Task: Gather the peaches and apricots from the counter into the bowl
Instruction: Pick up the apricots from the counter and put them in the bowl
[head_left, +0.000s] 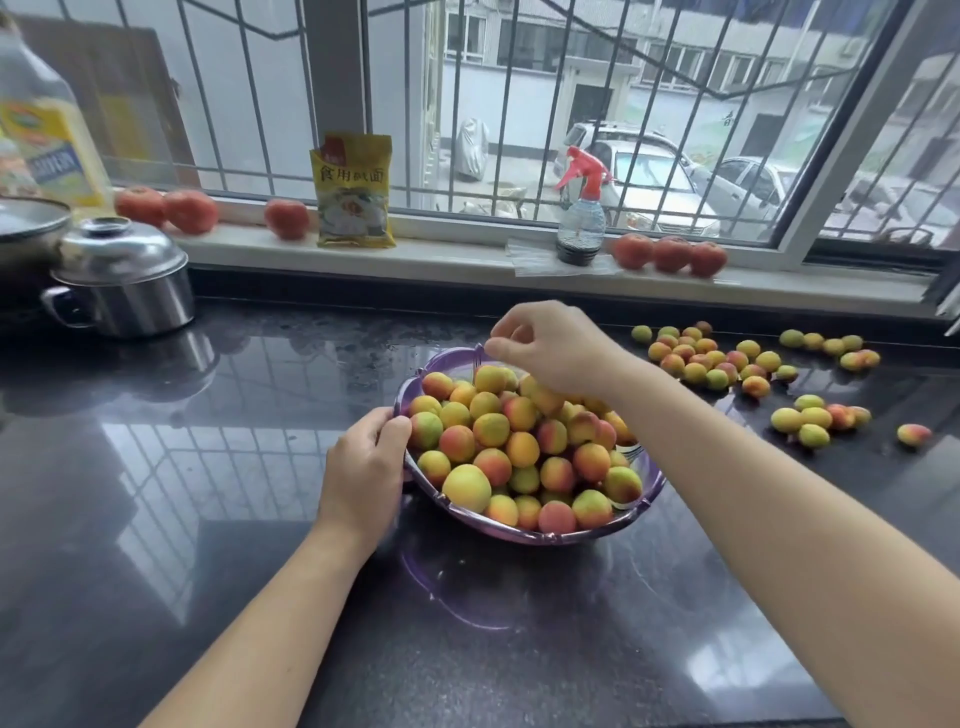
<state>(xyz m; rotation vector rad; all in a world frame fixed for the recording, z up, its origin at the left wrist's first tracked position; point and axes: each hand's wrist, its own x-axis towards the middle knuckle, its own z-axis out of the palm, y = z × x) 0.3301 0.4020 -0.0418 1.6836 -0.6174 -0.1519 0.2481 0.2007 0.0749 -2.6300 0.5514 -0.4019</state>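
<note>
A purple translucent bowl (524, 532) sits mid-counter, tilted up toward me and heaped with yellow, orange and red peaches and apricots (519, 447). My left hand (366, 470) grips the bowl's left rim, thumb against the fruit. Over the far side of the pile hovers my right hand (550, 345), its fingers loosely curled and nothing visible in them. Several loose fruits (711, 358) lie on the dark counter to the right, with a smaller group (815, 418) nearer and a single one (913, 434) at the far right.
A steel pot with lid (122, 283) stands at the back left beside an oil bottle (44, 124). On the windowsill are tomatoes (670, 254), a yellow packet (353, 189) and a spray bottle (581, 213). The black counter (208, 467) is glossy.
</note>
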